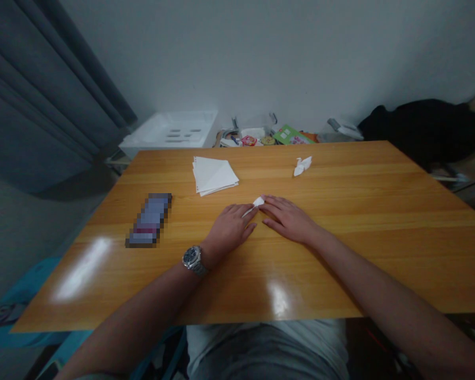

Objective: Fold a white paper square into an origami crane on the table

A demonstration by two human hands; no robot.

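A small folded piece of white paper (258,201) lies on the table in front of me, partly covered by my fingers. My left hand (233,226), with a metal watch (192,257) on its wrist, holds the paper down from the left, fingers pressed together over it. From the right, my right hand (285,217) rests on the table with fingers stretched out, their tips touching the paper's edge and the thumb apart. Beyond it, to the right, stands a folded white paper bird (303,165). A stack of white paper sheets (214,175) lies at the back left of my hands.
On the left of the wooden table (364,211) lies a phone (149,220) with a pixelated screen. Behind the table's far edge are a white plastic tray (174,132), a green booklet (291,135) and assorted small items. Dark fabric (419,126) heaps up at the right.
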